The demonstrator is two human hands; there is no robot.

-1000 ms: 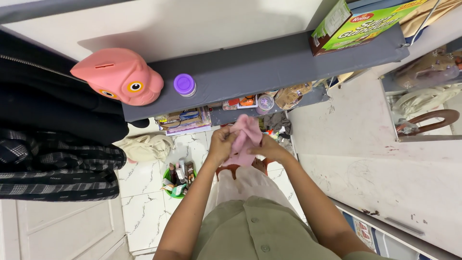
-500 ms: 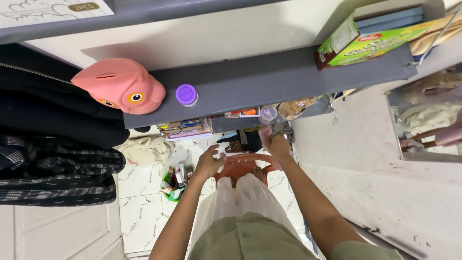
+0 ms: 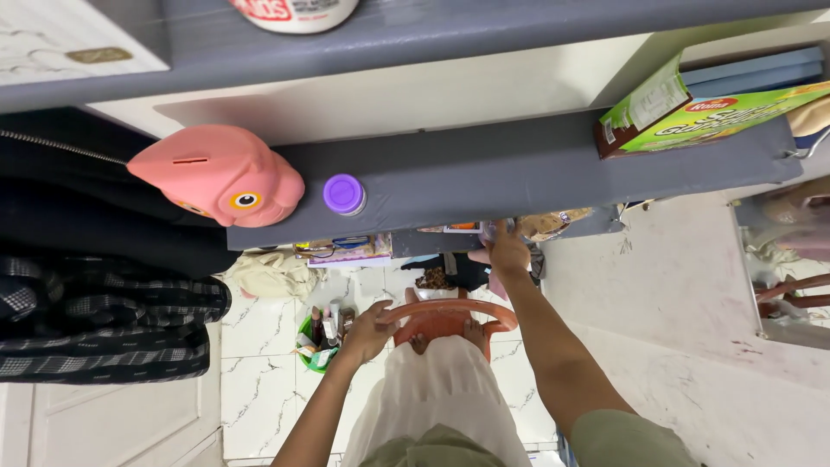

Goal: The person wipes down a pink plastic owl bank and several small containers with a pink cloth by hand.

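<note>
My right hand (image 3: 507, 252) reaches forward to the edge of a lower shelf (image 3: 432, 242), just under the grey shelf (image 3: 519, 177). Its fingers are closed on a pink cloth (image 3: 496, 285), of which only small bits show beside and below the hand. My left hand (image 3: 367, 331) grips the curved rim of an orange plastic chair (image 3: 445, 318) directly below me. My feet stand on the chair's seat, and my pale skirt hides most of it.
On the grey shelf sit a pink owl-shaped money box (image 3: 220, 183), a purple-lidded jar (image 3: 345, 194) and a green carton (image 3: 692, 112). Dark and checked clothes (image 3: 95, 320) hang at left. A green basket of bottles (image 3: 322, 342) stands on the white marble floor. A mirror (image 3: 791, 259) is at right.
Both hands held the pink cloth together in front of me. They have parted: the right hand went forward to the lower shelf with the cloth, the left dropped onto the chair rim.
</note>
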